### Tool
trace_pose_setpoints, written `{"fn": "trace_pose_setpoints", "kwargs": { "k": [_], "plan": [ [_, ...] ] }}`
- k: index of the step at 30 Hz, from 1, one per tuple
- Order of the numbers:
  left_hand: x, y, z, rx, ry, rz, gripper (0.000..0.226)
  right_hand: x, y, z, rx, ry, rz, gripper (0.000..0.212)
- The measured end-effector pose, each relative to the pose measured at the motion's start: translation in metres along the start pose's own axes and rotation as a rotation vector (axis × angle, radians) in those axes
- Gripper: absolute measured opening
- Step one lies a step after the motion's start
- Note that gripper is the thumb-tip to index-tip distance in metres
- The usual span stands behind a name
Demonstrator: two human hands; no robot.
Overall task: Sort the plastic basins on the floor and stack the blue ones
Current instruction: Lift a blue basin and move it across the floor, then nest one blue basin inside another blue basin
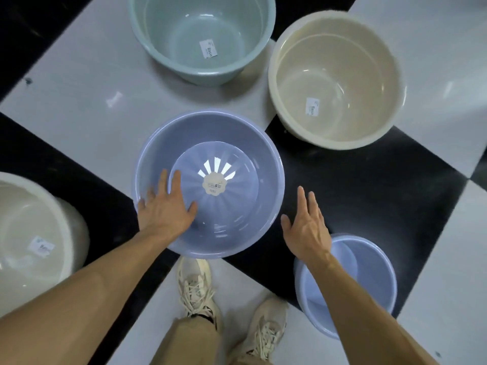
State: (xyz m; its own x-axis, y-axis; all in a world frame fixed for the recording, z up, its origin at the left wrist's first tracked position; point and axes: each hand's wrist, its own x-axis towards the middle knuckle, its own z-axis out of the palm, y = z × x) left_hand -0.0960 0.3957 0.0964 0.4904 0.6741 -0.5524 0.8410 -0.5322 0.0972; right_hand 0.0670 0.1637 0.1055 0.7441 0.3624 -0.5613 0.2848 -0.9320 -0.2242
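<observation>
A large blue basin [261,164] sits on the floor in the middle, with a round label on its bottom. My left hand [164,209] is spread over its near-left rim, fingers apart, reaching inside; it holds nothing. My right hand [307,227] hovers open to the right of that basin, above the black tile. A smaller blue basin [374,280] stands at the lower right, partly hidden by my right forearm.
A pale green basin [163,27] stands at the top, a cream basin [340,83] at the upper right, and a whitish basin [29,225] at the left edge. The floor is black-and-white tile [369,185]. My shoes [197,288] are just below the big blue basin.
</observation>
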Motion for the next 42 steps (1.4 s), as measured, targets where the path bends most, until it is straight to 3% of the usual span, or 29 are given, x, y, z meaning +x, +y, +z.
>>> {"fn": "trace_pose_setpoints", "kwargs": {
  "k": [7, 13, 18, 25, 30, 35, 42],
  "plan": [
    [-0.038, 0.098, 0.009, 0.122, 0.031, 0.287, 0.082, -0.026, 0.087, -0.042, 0.016, 0.072, 0.054, 0.071],
    [-0.083, 0.17, 0.068, 0.163, 0.102, 0.386, 0.084, -0.035, 0.184, -0.047, -0.041, 0.062, 0.084, 0.069],
    [-0.124, 0.214, 0.149, 0.152, 0.108, 0.386, 0.083, -0.034, 0.275, -0.028, -0.046, 0.034, 0.074, 0.064],
    [-0.162, 0.242, 0.258, 0.069, -0.062, 0.265, 0.077, -0.026, 0.371, 0.028, -0.071, -0.074, 0.074, 0.054],
    [-0.161, 0.242, 0.302, -0.226, -0.209, 0.125, 0.074, -0.018, 0.399, 0.06, 0.085, -0.222, 0.086, 0.049],
    [-0.161, 0.249, 0.298, -0.313, -0.123, 0.07, 0.078, -0.016, 0.393, 0.06, 0.114, -0.098, 0.141, 0.059],
    [-0.169, 0.244, 0.199, -0.301, 0.051, 0.071, 0.065, -0.035, 0.338, -0.003, 0.127, 0.106, 0.071, 0.043]
  ]
}}
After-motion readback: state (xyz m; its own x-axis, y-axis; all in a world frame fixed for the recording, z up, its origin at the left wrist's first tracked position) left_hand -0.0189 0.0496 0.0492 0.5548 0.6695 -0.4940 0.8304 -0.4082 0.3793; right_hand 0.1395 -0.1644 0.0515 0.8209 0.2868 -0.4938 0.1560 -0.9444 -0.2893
